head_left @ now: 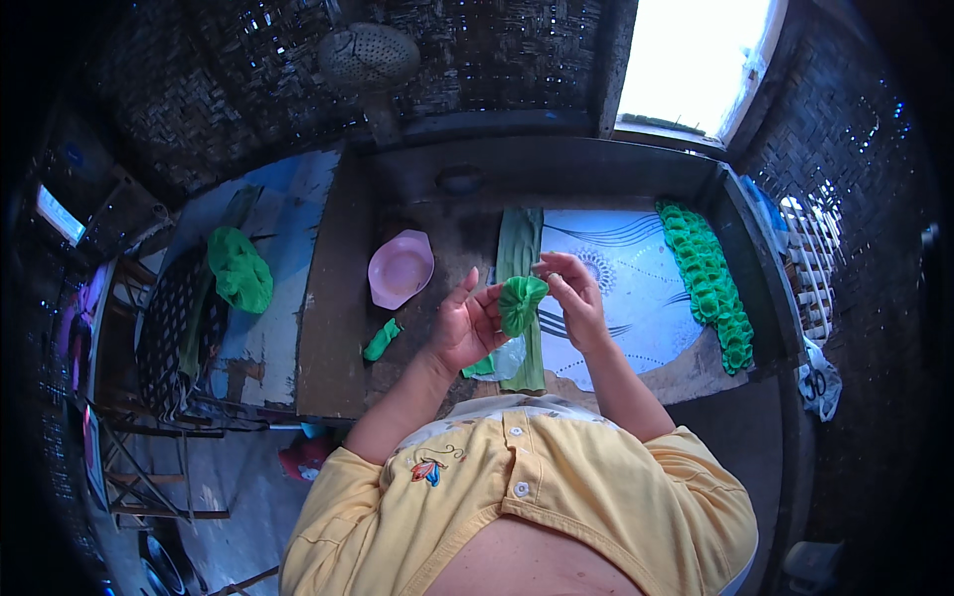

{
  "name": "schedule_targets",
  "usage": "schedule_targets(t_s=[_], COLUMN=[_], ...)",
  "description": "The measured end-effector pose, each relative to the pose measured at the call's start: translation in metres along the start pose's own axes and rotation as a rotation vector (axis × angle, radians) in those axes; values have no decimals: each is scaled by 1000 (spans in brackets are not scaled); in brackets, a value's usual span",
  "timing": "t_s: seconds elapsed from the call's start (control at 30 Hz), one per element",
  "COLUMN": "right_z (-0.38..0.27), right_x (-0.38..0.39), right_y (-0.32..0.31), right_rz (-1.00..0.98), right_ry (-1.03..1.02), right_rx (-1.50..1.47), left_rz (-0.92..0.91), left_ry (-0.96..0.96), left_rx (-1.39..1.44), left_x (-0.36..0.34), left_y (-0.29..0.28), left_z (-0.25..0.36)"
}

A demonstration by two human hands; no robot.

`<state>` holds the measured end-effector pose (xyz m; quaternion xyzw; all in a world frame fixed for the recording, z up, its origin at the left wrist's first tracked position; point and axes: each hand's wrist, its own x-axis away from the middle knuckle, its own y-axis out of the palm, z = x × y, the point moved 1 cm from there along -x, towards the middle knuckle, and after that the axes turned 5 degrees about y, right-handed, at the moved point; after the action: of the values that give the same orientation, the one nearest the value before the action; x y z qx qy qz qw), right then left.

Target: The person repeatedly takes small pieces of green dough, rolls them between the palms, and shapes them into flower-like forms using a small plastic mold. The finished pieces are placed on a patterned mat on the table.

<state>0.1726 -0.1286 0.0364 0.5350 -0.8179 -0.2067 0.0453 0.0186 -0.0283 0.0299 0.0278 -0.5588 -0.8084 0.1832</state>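
Between my hands is a bright green gathered piece [521, 304], round and pleated, of thin cloth or plastic. My left hand [469, 323] grips its left edge with fingers and thumb, palm turned up. Close by on the right, my right hand [578, 300] has its fingertips pinched together beside the piece; whatever they hold is too small to make out. Below lies a long green leaf strip [521, 243] across the worktop, with a scrap of green material [479, 367] partly hidden under my left wrist. A row of green ruffled pieces [706, 283] lies along the right side.
A pink bowl [401, 270] and a small green bundle [382, 340] are on the left of the worktop. A white patterned sheet [621, 283] covers its right part. Farther left, a crumpled green bag [238, 270] rests on another surface. Raised wooden edges [333, 298] border the worktop.
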Motion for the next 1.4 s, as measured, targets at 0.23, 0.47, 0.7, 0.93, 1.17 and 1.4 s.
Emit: schedule_targets(t_s=[0.23,0.47,0.7,0.93,1.17,1.4], right_z=[-6,2,6,8,10,17], right_x=[2,0,-1,-1,3,1], right_y=[-1,-8,-7,-9,-8,-16], right_rz=[-173,-154,-63,-9,-4,78], right_ry=[258,226,91,175,480,539], right_rx=[114,175,406,329,-368,-310], left_rz=[18,79,88,117,196,195], left_ry=[-11,-7,143,480,419,332], left_rx=[-89,-271,-361,-737,-525,-456], left_x=[0,0,-1,-7,-8,-9], left_y=[-5,-8,-6,-11,-15,-20], left_z=[1,2,-1,-10,-16,-16])
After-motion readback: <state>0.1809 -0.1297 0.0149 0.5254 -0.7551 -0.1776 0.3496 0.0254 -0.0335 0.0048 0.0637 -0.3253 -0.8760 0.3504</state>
